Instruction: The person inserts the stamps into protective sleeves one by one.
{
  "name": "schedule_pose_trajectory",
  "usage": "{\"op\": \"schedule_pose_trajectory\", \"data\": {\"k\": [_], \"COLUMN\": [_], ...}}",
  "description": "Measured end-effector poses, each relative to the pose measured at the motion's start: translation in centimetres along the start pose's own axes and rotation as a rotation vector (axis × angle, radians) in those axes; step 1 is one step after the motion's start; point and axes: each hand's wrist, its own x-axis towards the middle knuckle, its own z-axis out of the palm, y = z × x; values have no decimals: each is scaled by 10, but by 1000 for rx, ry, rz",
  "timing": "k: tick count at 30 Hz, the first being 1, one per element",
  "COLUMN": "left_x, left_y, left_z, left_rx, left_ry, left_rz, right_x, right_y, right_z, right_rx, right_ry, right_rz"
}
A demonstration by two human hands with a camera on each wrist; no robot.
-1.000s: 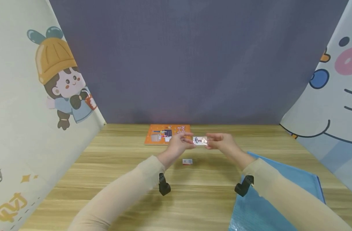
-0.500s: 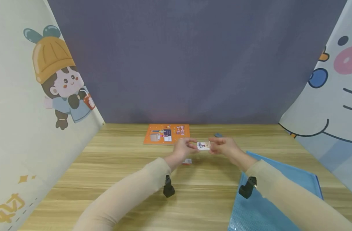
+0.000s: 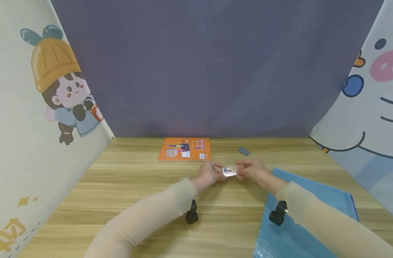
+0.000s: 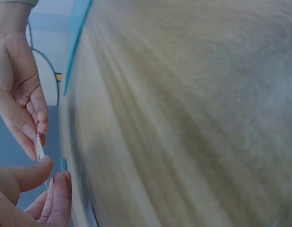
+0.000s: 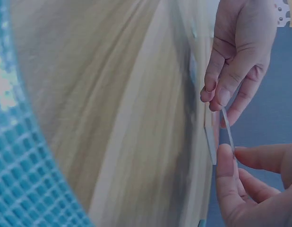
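On the left, a cloth wall with a cartoon child in a yellow hat (image 3: 56,84) is standing beside the wooden worktop (image 3: 125,186). At the far edge of the worktop an orange booklet (image 3: 185,149) is lying flat, and nearer to the person a very small green-edged piece (image 3: 184,178) is showing just beside the left sleeve.

The left hand (image 3: 209,174) is hovering a little above the worktop, near its middle. Its fingers (image 4: 30,172) are pinching the left end of a small printed card (image 3: 229,171) — thumb on one side, the others curled behind. In the left wrist view the card is showing only as a thin edge between the two hands.

The right hand (image 3: 252,169) is holding the other end of the same card, and its fingers (image 5: 226,163) are closing narrowly on the thin edge. So the card is hanging in the air between both hands, above the worktop and not touching it.

Behind the right hand, a small grey-blue object (image 3: 243,151) is lying on the worktop, well apart from the card. Further right, a blue mesh pouch (image 3: 312,200) is lying flat under the right forearm — and beyond it a cloth wall with a cartoon pig face (image 3: 377,89) is standing.
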Motion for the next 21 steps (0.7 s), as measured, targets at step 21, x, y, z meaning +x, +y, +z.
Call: {"op": "schedule_pose_trajectory", "data": {"k": [21], "left_x": [-2], "left_y": [2], "left_z": [10], "left_rx": [281], "left_ry": [-51], "left_rz": [52], "right_x": [-4], "right_y": [11], "right_z": [4], "right_rx": [1], "right_ry": [17], "right_rz": [108]}}
